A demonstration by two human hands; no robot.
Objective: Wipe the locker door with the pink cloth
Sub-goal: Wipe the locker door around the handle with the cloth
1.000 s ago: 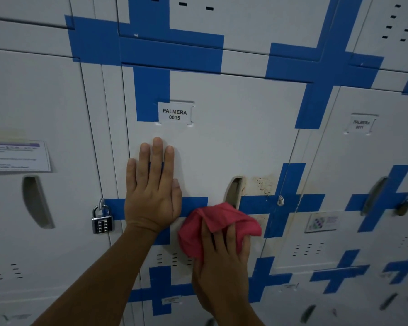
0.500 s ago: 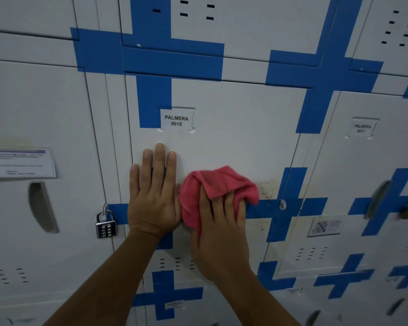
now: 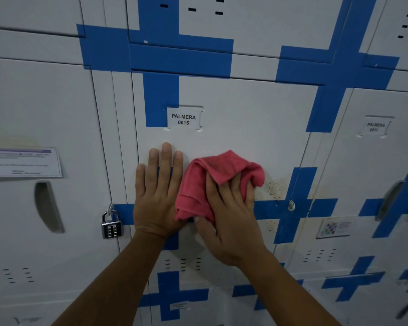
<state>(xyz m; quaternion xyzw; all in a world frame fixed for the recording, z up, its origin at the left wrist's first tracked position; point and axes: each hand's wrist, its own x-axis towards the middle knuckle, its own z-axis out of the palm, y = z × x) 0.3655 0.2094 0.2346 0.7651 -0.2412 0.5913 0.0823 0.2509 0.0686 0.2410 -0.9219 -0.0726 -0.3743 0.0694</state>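
My right hand (image 3: 231,222) presses the bunched pink cloth (image 3: 212,182) against the locker door (image 3: 245,128), fingers curled into its folds, just below and right of the label (image 3: 183,119) reading PALMERA 0015. My left hand (image 3: 158,196) lies flat on the door, fingers straight and close together, touching the cloth's left edge, with the padlock (image 3: 111,227) near its wrist.

L hand (image 3: 158,194) lies flat, palm fwd, 4 fingers (image 3: 166,161) straight up and close together, thumb out to the R. R hand (image 3: 231,220) just beside it, fingers curled, gripping. Both forearms bare, reaching up and fwd from below.
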